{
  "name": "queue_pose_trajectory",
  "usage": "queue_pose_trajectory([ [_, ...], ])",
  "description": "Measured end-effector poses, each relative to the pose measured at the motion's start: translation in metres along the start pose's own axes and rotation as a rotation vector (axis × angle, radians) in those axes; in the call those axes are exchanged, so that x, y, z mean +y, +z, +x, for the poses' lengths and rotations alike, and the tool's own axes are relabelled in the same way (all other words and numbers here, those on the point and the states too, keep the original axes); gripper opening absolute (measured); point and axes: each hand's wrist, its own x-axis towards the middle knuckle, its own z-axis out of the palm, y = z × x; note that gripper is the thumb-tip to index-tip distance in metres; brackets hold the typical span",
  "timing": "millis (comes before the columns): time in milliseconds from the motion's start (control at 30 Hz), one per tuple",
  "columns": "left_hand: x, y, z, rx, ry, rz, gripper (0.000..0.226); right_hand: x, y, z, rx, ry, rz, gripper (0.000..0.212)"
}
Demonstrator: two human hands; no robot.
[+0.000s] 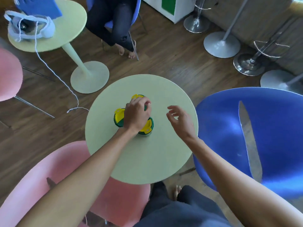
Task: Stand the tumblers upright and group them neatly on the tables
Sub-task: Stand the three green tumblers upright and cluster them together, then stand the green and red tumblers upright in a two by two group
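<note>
Three green plastic tumblers with yellow lids stand upright and clustered close together at the centre of the frame, on a round pale-green counter (164,99): one at the far side (137,96), one at the left (118,116) and one nearest the camera (147,127). The left hand (136,115) reaches in from the lower left and covers the middle of the group, fingers curled down over the far tumbler; whether it grips or merely rests there cannot be told. The right hand (178,120) hovers just right of the cluster, fingers loosely spread and holding nothing. A pink moulded chair (54,167) sits at lower left of the counter, a blue moulded chair (229,128) at right. At upper left, a second round pale-green table (68,30) carries a white strapped headset (29,27).
</note>
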Motion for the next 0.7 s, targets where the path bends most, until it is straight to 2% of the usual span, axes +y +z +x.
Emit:
queue_pose_trajectory([
  [300,0.197,0.086,-0.016,-0.291,0.257,0.013,0.017,0.071,-0.171,-0.052,0.295,0.201,0.129,0.022],
  [467,0.335,0.151,-0.074,-0.385,0.418,-0.025,0.018,0.147,-0.296,-0.12,0.507,0.245,0.172,0.018],
  [700,0.519,0.242,-0.161,-0.526,0.585,-0.072,0.018,0.251,-0.463,-0.216,0.722,0.361,0.175,0.02],
])
